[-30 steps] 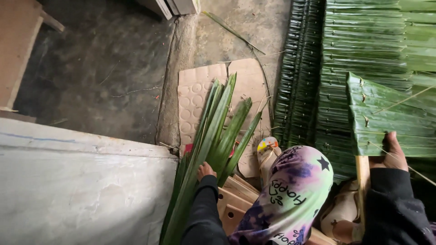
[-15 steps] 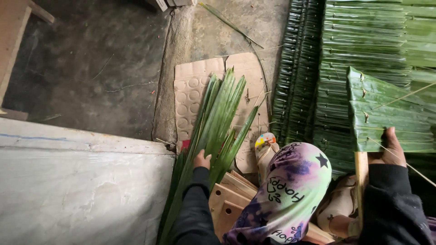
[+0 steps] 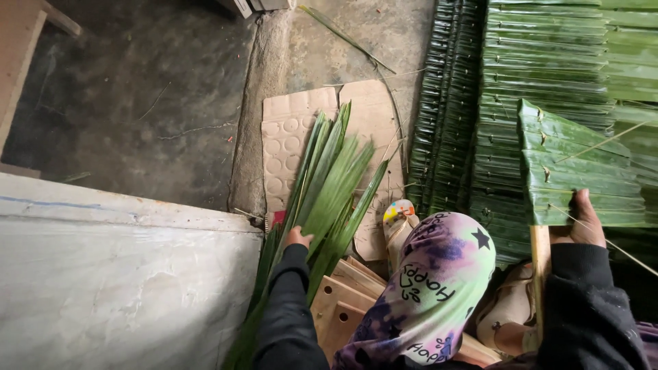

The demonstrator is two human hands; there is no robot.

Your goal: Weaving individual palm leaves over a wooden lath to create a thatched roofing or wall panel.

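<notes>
Left hand (image 3: 297, 238) is closed on the bundle of long green leaves (image 3: 327, 185), long axis running forward-right from it; right hand (image 3: 585, 223) clamps the stitched leaf panel (image 3: 576, 175).

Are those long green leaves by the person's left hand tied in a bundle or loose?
Loose, as far as shows. The long green leaves fan apart at their tips over the cardboard, with no tie visible; the left hand rests on them.

The left hand (image 3: 297, 238) is shifted lower and leftward along the bundle of long green leaves (image 3: 322, 199), whose tips are fanned wider over the cardboard (image 3: 288, 137). The stitched leaf panel (image 3: 576, 175) under the right hand (image 3: 582, 223) is drawn slightly nearer.
</notes>
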